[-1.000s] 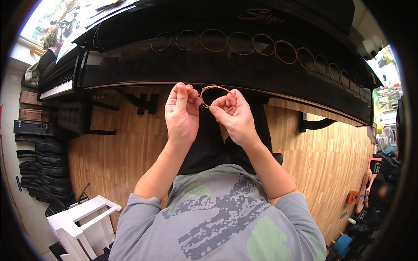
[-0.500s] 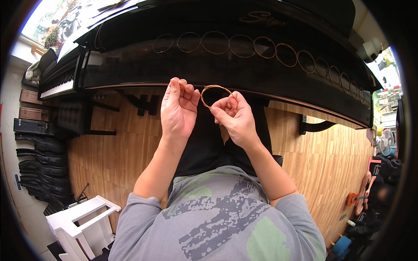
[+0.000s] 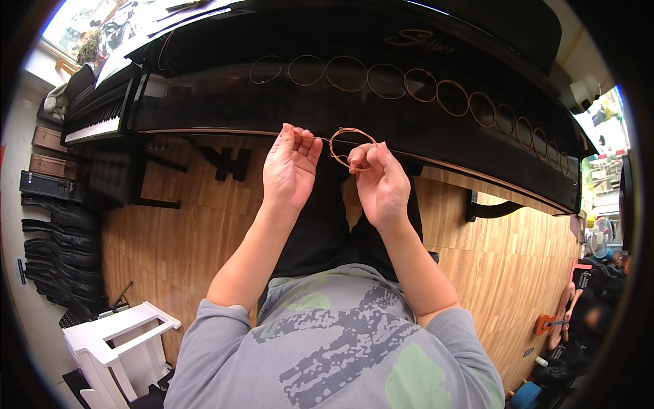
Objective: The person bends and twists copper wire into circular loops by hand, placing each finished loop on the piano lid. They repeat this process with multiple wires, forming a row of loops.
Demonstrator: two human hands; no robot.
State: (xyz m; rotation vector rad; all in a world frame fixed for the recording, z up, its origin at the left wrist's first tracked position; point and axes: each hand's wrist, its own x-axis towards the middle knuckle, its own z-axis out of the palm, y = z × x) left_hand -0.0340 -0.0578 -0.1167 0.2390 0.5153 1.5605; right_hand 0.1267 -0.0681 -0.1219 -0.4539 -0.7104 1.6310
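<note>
A coil of thin copper-coloured wire [image 3: 332,146] is gripped at its right side by my right hand [image 3: 383,180], fingers and thumb closed on it. Left of it, my left hand [image 3: 291,170] is raised palm toward me with its fingers curled in to the thumb. A short stretch of wire runs from the coil toward those fingertips, and the curled fingers hide its end. Beyond both hands, several ring-shaped wire coils [image 3: 366,73] lie in a curved row on the glossy black piano [image 3: 225,109], some silvery and some coppery.
Another piano with its white keys [image 3: 95,131] showing stands at the left, a black bench [image 3: 112,170] near it. Black cases [image 3: 58,245] line the left wall. A white stand [image 3: 122,334] is at the lower left. At the right, a small orange guitar [image 3: 545,324] lies by dark bags.
Both hands and the coil have shifted slightly right in the view. My right hand has turned, its fingers now curling more around the coil's lower right. The whole view has shifted a little.
</note>
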